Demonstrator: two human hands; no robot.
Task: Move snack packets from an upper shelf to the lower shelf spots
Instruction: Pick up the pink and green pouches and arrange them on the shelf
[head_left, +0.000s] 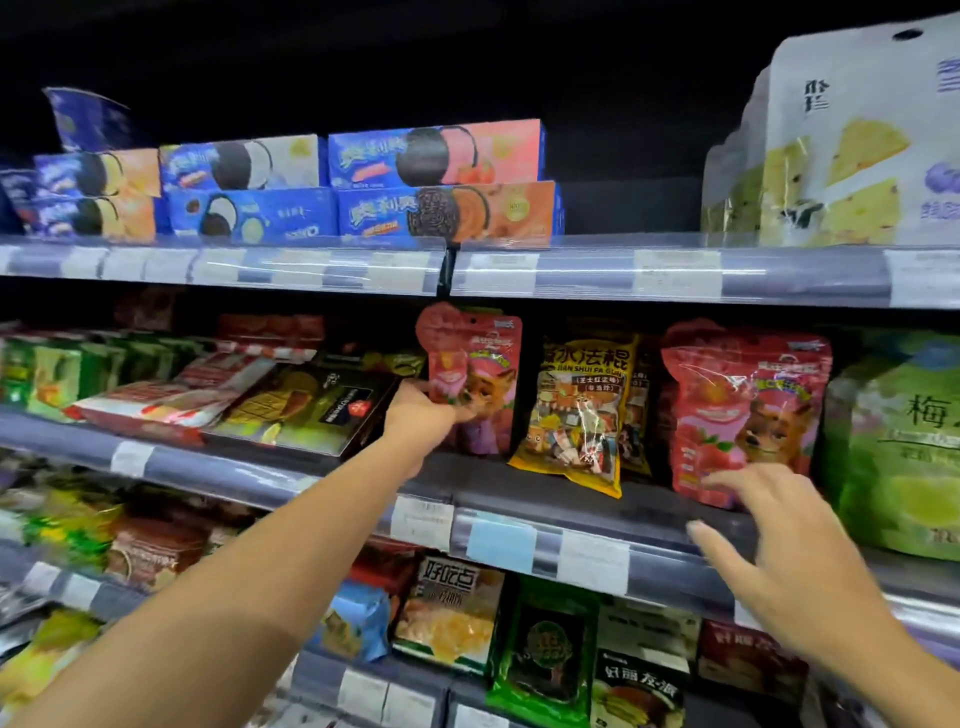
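Note:
A red-pink snack packet with a cartoon fox (475, 374) stands upright on the middle shelf (519, 488). My left hand (421, 418) grips its lower left edge. A second, larger packet of the same kind (743, 405) stands further right on that shelf. My right hand (779, 540) hovers just in front of its lower edge, fingers spread, holding nothing. Between the two stands a yellow snack bag (582, 410).
Blue cookie boxes (363, 187) fill the top shelf, with white cheese-print bags (841, 156) at the right. A green bag (904, 447) stands at the far right. Flat boxes (311, 405) lie left of my hand. The lower shelf (519, 644) holds mixed packets.

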